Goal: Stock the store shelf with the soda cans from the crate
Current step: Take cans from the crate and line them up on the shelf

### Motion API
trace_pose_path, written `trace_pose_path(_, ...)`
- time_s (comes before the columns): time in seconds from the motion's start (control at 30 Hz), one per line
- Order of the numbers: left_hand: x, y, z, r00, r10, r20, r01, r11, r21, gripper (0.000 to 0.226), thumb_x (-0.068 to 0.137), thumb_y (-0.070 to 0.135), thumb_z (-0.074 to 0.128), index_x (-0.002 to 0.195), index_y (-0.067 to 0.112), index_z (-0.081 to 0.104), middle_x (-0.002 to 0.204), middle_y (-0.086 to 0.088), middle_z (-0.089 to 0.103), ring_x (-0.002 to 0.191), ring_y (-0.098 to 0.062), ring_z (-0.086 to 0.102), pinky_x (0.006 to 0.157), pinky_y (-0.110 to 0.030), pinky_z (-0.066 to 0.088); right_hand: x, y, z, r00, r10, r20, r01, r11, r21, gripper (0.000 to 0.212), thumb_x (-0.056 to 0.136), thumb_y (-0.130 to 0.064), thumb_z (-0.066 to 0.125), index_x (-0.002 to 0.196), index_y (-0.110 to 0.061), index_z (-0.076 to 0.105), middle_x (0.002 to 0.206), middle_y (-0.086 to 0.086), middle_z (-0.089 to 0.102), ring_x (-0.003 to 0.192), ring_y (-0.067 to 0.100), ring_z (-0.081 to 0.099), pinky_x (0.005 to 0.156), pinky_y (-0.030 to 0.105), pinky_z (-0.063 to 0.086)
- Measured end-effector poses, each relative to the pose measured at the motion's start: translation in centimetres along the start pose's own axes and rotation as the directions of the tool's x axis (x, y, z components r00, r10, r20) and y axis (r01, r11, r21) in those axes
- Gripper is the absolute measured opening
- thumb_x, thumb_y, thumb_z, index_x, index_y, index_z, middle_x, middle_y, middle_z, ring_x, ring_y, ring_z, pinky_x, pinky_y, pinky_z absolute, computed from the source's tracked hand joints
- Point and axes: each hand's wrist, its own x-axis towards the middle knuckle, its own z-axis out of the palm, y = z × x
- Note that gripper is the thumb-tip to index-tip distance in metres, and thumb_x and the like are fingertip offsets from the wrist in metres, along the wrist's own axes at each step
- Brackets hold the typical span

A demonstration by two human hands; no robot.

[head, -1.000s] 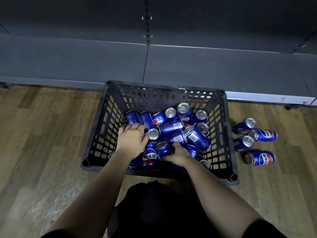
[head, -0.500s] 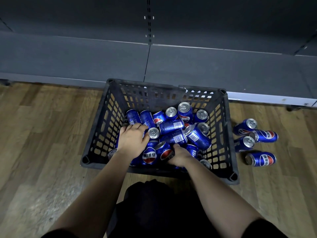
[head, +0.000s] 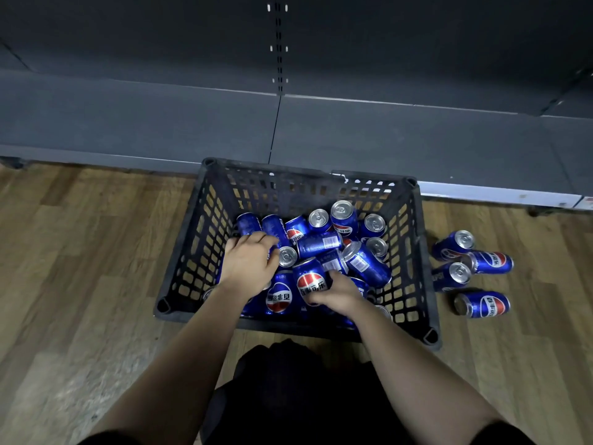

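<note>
Where crate (head: pixel 423 252) sits — four loose cans (head: pixel 487 262) alongside.

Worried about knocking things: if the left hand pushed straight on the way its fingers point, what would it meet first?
The left hand would likely meet the lying can just ahead, before the far wall of the crate; depth is unclear.

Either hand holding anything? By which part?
Right hand grips a tilted soda can round its near end. Left hand lies curled over cans; hold cannot be told.
</note>
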Motion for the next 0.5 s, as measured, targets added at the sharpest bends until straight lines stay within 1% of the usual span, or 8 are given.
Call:
trace_pose_path(0.13,-0.5,1.8,-4.5,1.000,0.010,0.013,-0.010,1.000,0.002,0.037,0.099,0.036,0.039,0.133,0.027,0.051,0.133,0.006,0.052,0.120,-0.019,0.048,0.104,-0.036,0.024,-3.4,-2.5,-1.6,0.996,0.006,-0.092,0.010,0.985,0.169,0.053,0.064,-0.026,0.086,0.108,-0.023,0.057,0.102,-0.004,0.069,0.092,0.013,0.064,0.081,0.029,0.051)
trace_pose_path(0.17,-0.7,2.3,-6.2,1.000,0.014,0.020,-0.014,1.000,0.009,0.037,0.099,0.036,0.038,0.134,0.028,0.050,0.134,0.007,0.051,0.120,-0.019,0.048,0.105,-0.036,0.023,-4.7,-3.6,-2.5,0.995,-0.001,-0.100,0.020,0.981,0.193,0.052,0.064,-0.026,0.086,0.107,-0.024,0.057,0.100,-0.004,0.069,0.092,0.013,0.065,0.081,0.029,0.051)
trace_pose_path(0.27,-1.4,4.3,-12.2,0.999,0.040,0.014,-0.040,0.999,0.014,0.037,0.099,0.037,0.038,0.134,0.029,0.050,0.134,0.007,0.052,0.122,-0.019,0.047,0.105,-0.037,0.024,-9.3,-8.1,-5.5,0.992,-0.021,-0.122,0.049,0.973,0.227,0.052,0.066,-0.025,0.086,0.110,-0.022,0.057,0.097,-0.005,0.069,0.089,0.010,0.065,0.072,0.025,0.048)
trace_pose_path(0.33,-1.8,5.9,-16.6,0.998,0.064,0.000,-0.064,0.998,0.022,0.038,0.099,0.038,0.039,0.134,0.029,0.051,0.133,0.006,0.054,0.122,-0.019,0.048,0.105,-0.037,0.025,-12.5,-11.3,-7.6,0.989,-0.036,-0.143,0.072,0.965,0.252,0.052,0.068,-0.024,0.086,0.111,-0.021,0.057,0.096,-0.005,0.069,0.087,0.008,0.064,0.069,0.023,0.049)
trace_pose_path(0.43,-2.4,8.8,-24.1,0.995,0.100,-0.015,-0.100,0.995,0.029,0.038,0.098,0.037,0.039,0.134,0.029,0.050,0.132,0.007,0.055,0.122,-0.019,0.048,0.105,-0.037,0.024,-18.0,-16.7,-11.1,0.983,-0.056,-0.176,0.105,0.953,0.285,0.050,0.068,-0.022,0.086,0.109,-0.020,0.056,0.098,-0.001,0.070,0.089,0.012,0.067,0.079,0.030,0.054)
trace_pose_path(0.5,-2.7,10.6,-28.9,0.991,0.127,-0.040,-0.126,0.992,0.024,0.038,0.098,0.036,0.039,0.134,0.029,0.050,0.130,0.008,0.056,0.121,-0.018,0.049,0.106,-0.036,0.026,-21.5,-20.3,-13.3,0.977,-0.080,-0.200,0.136,0.948,0.288,0.049,0.068,-0.023,0.085,0.107,-0.019,0.055,0.098,0.000,0.069,0.090,0.012,0.066,0.079,0.029,0.053)
